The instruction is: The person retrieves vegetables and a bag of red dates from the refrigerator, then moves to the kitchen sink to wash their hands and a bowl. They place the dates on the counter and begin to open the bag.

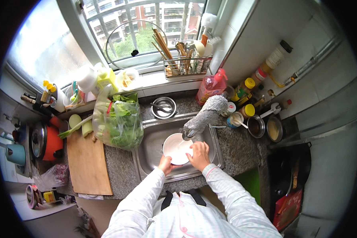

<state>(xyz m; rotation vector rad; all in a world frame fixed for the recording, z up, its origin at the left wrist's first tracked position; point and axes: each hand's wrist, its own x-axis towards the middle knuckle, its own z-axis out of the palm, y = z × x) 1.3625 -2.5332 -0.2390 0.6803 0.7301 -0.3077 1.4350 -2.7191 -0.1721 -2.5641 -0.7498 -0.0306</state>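
Note:
A white bowl point(177, 148) is held over the stainless steel sink point(150, 142), close under the tap point(189, 134). My left hand point(166, 165) grips the bowl's lower left rim, with part of the fingers hidden beneath it. My right hand point(199, 155) is at the bowl's right rim, fingers bent over the edge; whether it grips the bowl or only touches it is unclear. A silvery wrap point(206, 114) covers the upper part of the tap. Behind the sink stands a small metal bowl point(163, 107) with a spoon in it.
Left of the sink lie a plastic bag of leafy greens point(119, 122) and a wooden cutting board point(87, 166). A pink pump bottle point(211, 89), seasoning jars point(247, 110) and metal bowls point(255, 126) stand behind and to the right. A wok point(285, 172) is at far right.

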